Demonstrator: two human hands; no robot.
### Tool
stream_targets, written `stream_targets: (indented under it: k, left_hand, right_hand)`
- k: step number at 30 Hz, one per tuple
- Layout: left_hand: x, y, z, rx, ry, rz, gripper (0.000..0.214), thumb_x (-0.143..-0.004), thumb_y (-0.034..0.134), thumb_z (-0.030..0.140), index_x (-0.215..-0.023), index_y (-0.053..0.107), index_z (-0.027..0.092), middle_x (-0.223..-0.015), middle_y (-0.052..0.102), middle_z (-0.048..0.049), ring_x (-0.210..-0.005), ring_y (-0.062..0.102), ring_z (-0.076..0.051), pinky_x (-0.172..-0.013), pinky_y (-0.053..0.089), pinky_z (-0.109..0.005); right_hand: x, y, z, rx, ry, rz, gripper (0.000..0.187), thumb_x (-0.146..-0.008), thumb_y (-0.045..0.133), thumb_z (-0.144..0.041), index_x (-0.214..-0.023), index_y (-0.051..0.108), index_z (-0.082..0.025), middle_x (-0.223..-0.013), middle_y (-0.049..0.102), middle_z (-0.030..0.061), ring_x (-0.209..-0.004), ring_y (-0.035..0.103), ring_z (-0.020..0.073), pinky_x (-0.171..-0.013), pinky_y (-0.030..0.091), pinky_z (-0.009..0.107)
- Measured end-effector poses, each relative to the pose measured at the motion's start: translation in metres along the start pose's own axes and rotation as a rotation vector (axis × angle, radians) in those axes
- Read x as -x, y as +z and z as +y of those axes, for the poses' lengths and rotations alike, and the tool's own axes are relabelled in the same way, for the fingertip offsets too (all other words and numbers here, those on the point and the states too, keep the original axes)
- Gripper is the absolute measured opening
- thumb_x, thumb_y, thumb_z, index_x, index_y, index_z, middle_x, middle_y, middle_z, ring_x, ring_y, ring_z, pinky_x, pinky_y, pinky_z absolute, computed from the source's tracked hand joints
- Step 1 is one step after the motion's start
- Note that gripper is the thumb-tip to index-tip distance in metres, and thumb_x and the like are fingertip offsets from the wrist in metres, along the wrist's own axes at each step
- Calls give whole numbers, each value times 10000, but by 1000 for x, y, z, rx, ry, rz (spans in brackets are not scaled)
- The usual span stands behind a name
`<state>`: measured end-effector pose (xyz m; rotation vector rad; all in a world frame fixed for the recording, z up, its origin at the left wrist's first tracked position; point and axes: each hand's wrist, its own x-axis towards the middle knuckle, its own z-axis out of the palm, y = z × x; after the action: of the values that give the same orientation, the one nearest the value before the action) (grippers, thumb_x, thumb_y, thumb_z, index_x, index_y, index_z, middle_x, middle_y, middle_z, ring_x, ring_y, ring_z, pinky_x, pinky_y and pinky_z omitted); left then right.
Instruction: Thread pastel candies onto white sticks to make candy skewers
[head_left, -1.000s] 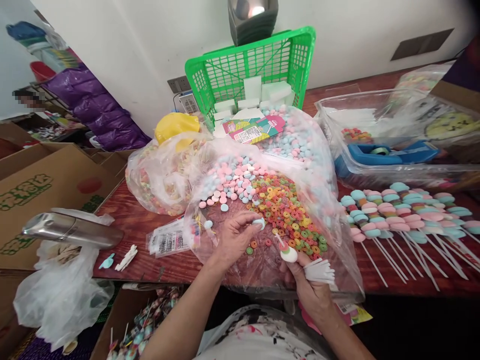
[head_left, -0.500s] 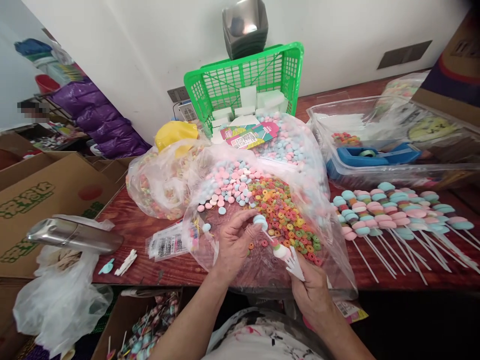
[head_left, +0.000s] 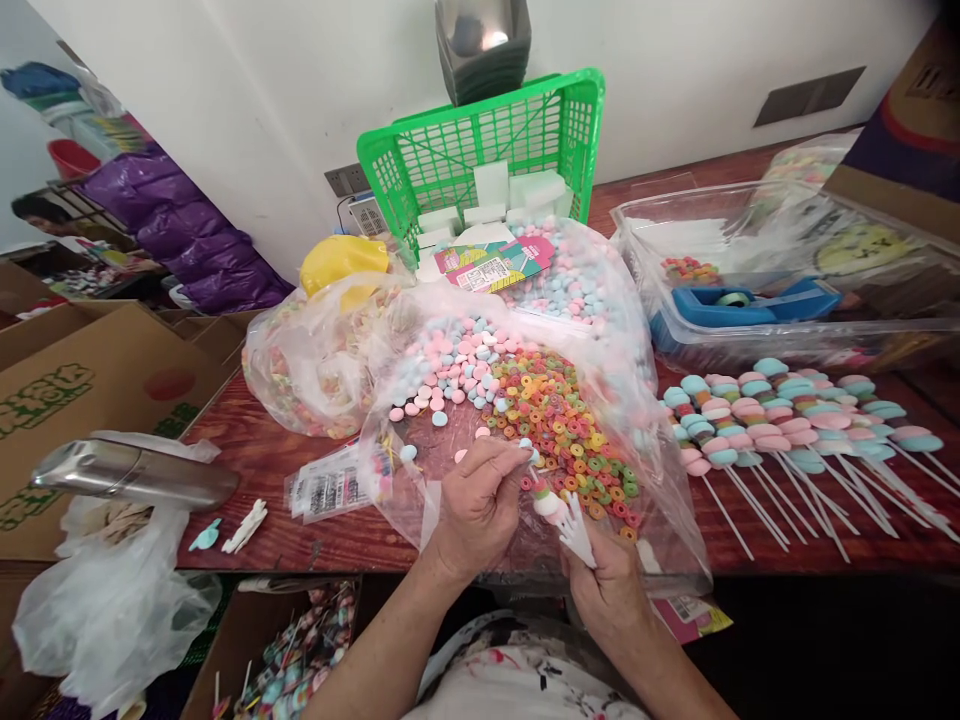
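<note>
Left hand (head_left: 480, 510), fingertips pinching a blue sweet (head_left: 526, 445) at the near-left edge of the ring heap (head_left: 574, 430); right hand (head_left: 611, 585), fingers closed around white sticks (head_left: 577, 536) nearer than the heap, one bearing stacked sweets (head_left: 550, 508). Centring the sweet on the stick's tip should prevent cracking. Beneath the heap, a red table (head_left: 262, 415); behind it, a green crate (head_left: 480, 112) and white wall (head_left: 660, 70).

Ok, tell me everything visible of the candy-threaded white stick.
The candy-threaded white stick slants up and leftward from the right hand. A pale rounded candy sits below green and red layers; a short bare end points at the pale blue candy in the left hand, contact unclear. Its lower part merges with fanned white sticks.
</note>
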<state>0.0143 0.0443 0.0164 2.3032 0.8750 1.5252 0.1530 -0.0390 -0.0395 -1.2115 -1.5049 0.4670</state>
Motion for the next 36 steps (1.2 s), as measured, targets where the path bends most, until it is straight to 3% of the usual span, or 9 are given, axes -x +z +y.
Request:
stream_targets:
  k: [5,7,11,15,17,20,24,29,36]
  left_hand:
    - [1,3,-7,-58,179,-49,364,-836,574,36,-1125,663,238,-1019,723,-82,-1019,671,-215,-896,566,-417]
    - [1,3,-7,-15,81,-38,414,-828,597,40,-1184,639,246,-1053,719,-82,-1031,664,-213,-906,561,-409]
    - [-1,5,-6,144,-277,-11,457,-807,682,113,-1242,621,242,-1195,673,-100,-1115,630,-226,-961,534,-391]
    - [1,11,-7,232,-361,-55,317,-825,676,138,-1131,693,219,-1124,710,-85,-1076,652,-212,-970,531,-374]
    - [4,13,-8,217,-325,-79,343,-825,674,128,-1155,682,222,-1100,727,-77,-1035,676,-201,-953,546,-364]
    - [9,12,-10,131,-164,-105,455,-811,680,90,-1240,629,233,-1144,723,-79,-1013,697,-191,-932,567,-343]
    - [11,9,-12,-13,46,-66,492,-830,634,46,-1286,594,226,-1191,705,-102,-1065,687,-199,-939,572,-341]
    - [14,8,-9,-1,20,-73,465,-837,632,50,-1266,604,227,-1147,725,-90,-1046,695,-184,-933,579,-327]
    - [13,14,-1,-47,89,-106,483,-835,648,74,-1296,584,203,-1180,709,-108,-1095,675,-201,-957,564,-319]
  right_hand:
    - [-6,-2,-3,-23,25,-66,288,-891,390,-99,-858,668,-166,-627,610,-2,-520,574,133,-510,477,209]
    - [-6,-7,0,8,63,-89,292,-881,404,-106,-921,690,-151,-653,641,9,-538,593,140,-518,484,211]
    - [-5,-15,6,32,114,-97,311,-873,426,-113,-1025,696,-138,-721,693,26,-589,621,150,-571,502,219]
    - [-4,-15,9,45,154,-132,329,-874,417,-114,-1059,688,-142,-765,711,40,-633,632,162,-615,507,235]
    - [-3,-14,10,42,164,-128,303,-881,417,-127,-996,697,-149,-705,683,30,-623,619,165,-621,505,240]
    - [0,-13,12,38,190,-105,267,-895,428,-158,-881,694,-152,-604,602,6,-547,555,151,-562,474,237]
    - [3,-11,10,5,234,-89,239,-902,463,-192,-909,700,-162,-556,544,-17,-472,465,133,-458,385,229]
    - [7,-4,12,-93,249,-24,205,-899,512,-230,-817,697,-195,-480,466,-37,-469,456,141,-468,385,237]
    - [3,3,5,-143,181,16,266,-927,436,-160,-712,590,-194,-612,572,-4,-559,513,132,-544,432,236]
